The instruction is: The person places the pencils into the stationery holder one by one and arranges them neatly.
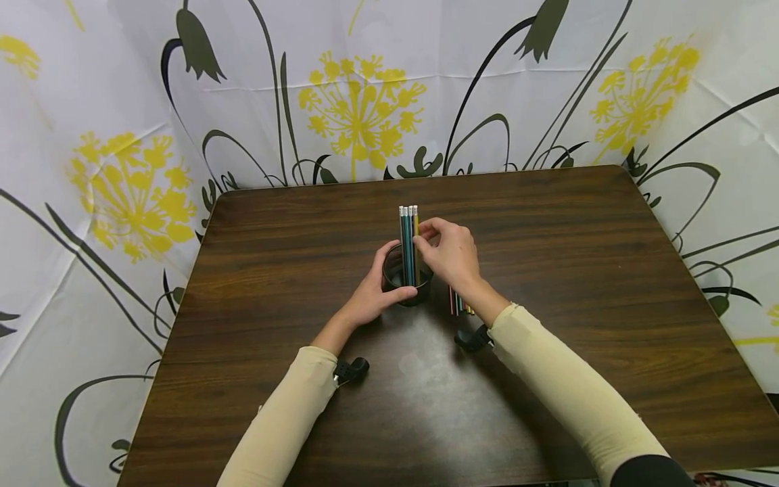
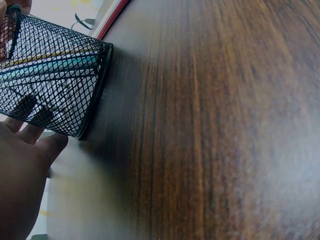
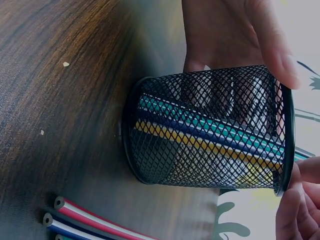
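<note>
A black mesh pencil cup point(image 3: 165, 167) stands upright on the table, holding several striped pencils point(image 1: 406, 247) with their eraser ends up. Green, dark blue and yellow stripes show through the mesh in the right wrist view. My left hand point(image 1: 372, 292) grips the cup from the left, its thumb at the near rim and its fingers round the far side. At the cup's right rim my right hand point(image 1: 453, 253) pinches the yellow pencil point(image 1: 416, 220), which stands inside with the others.
More striped pencils point(image 1: 453, 302) lie on the table right of the cup, partly hidden under my right wrist; a red one point(image 3: 95, 216) is among them. The brown wooden table point(image 1: 274, 270) meets a flower-patterned cloth point(image 1: 243, 108) at its back edge.
</note>
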{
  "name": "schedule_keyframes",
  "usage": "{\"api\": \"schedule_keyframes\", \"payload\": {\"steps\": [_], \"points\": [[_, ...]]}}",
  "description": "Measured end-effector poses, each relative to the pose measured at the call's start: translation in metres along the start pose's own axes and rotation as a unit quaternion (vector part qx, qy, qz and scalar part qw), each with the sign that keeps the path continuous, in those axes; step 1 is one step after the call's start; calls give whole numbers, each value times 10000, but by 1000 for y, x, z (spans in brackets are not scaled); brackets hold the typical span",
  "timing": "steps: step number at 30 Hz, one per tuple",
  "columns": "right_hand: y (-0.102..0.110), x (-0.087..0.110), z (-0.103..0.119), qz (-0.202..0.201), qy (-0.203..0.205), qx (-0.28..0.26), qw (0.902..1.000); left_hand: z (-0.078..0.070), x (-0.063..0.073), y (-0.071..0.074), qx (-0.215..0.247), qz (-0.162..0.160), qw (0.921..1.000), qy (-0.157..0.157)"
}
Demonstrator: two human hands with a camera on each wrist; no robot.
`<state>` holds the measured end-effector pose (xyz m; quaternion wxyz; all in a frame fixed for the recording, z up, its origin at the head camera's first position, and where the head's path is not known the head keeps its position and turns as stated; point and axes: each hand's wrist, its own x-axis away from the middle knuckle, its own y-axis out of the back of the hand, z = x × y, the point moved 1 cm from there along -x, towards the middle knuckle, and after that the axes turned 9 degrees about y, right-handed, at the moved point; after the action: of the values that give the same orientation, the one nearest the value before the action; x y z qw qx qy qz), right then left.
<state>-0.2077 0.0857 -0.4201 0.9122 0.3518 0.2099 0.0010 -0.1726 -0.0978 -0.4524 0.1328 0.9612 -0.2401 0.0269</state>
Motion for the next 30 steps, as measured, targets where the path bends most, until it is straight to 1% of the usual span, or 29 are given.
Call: {"api": "schedule_keyframes", "payload": {"steps": [8, 16, 19, 22, 26, 30], "points": [[0, -2, 0, 111, -93, 3, 9999, 0, -1, 0, 104, 41, 9999, -2], [1, -2, 1, 169, -183, -30, 9997, 0, -1, -1, 89, 44, 10000, -8], [3, -3, 0, 191, -256, -175, 9993, 1, -1, 0, 66, 53, 10000, 22], [8, -4, -2, 182, -346, -439, 9983, 0, -1, 0, 70, 57, 10000, 33], [16, -6, -12, 74, -559, -736, 9957, -1, -1, -1, 4, -22, 10000, 34], [24, -6, -36, -36, -899, -679, 9936, -3, 1, -1, -152, -129, 9997, 104]]}}
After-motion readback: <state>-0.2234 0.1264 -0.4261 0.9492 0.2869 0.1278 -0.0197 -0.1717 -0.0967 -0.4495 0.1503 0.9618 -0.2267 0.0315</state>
